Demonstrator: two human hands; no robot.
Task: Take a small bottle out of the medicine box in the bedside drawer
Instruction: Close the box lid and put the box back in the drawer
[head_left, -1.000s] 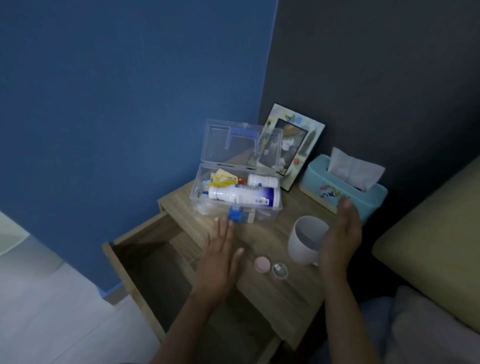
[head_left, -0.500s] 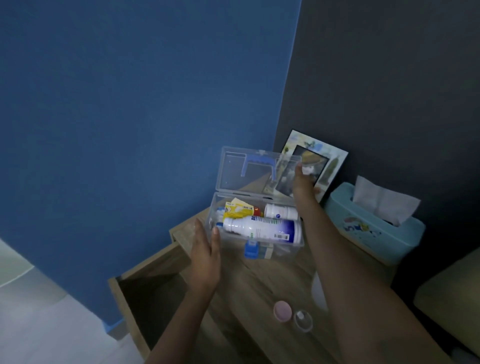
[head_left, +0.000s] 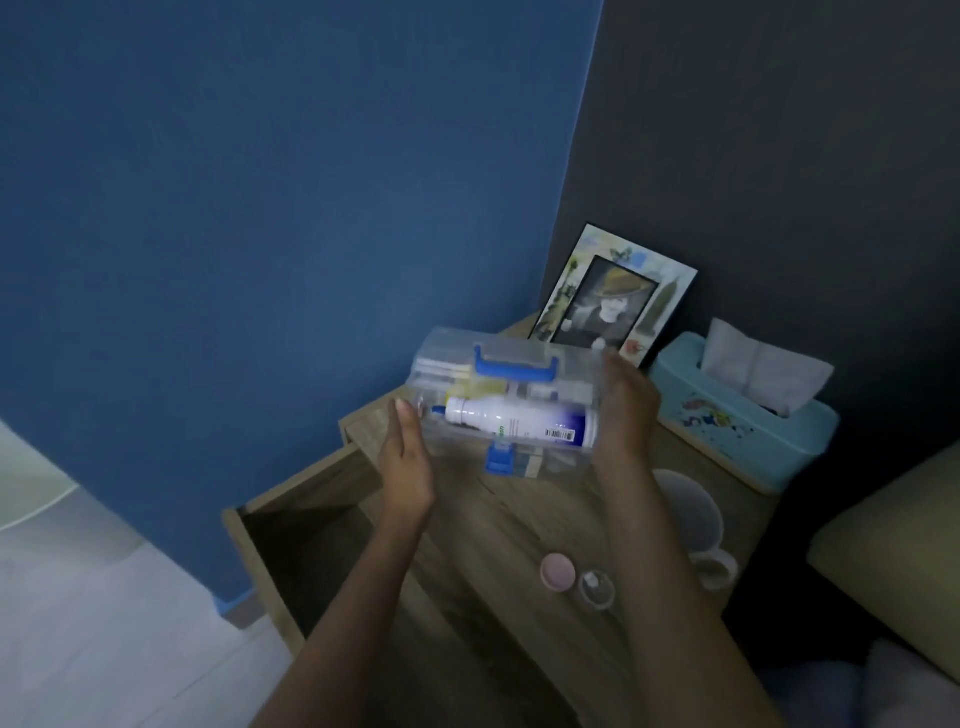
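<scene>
Head view: we have the medicine box (head_left: 506, 415) out of the open drawer (head_left: 317, 540), lid down, on the nightstand (head_left: 509, 525). Left hand (head_left: 408, 462) and right hand (head_left: 626, 410), fingers spread, press flat against its 2 ends. Large white bottle (head_left: 519, 423) lies inside. We cannot say whether a small bottle is out.

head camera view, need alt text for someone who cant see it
Two bare hands, left hand and right hand, hold the ends of a clear plastic medicine box with a blue handle, lid closed, on a wooden bedside table above its open drawer. Behind stand a picture frame and a teal tissue box.
</scene>
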